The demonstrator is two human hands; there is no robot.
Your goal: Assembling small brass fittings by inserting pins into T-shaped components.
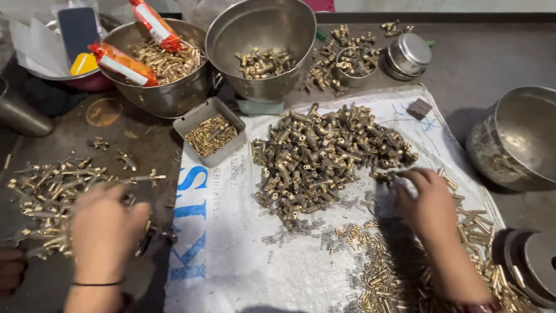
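Brass fittings (324,156) under right hand (425,203) fingertips

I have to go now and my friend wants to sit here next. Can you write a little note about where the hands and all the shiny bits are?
Left hand: lying on the assembled brass pieces on the dark table, left side; what it grips is hidden.
Right hand: fingertips at the right edge of the big heap of brass fittings on the white sack.
Small pins and springs lie in front of the heap; a small tray of pins stands behind it.
Done: a pile of assembled pieces on the left.
Left: the big heap is still large.
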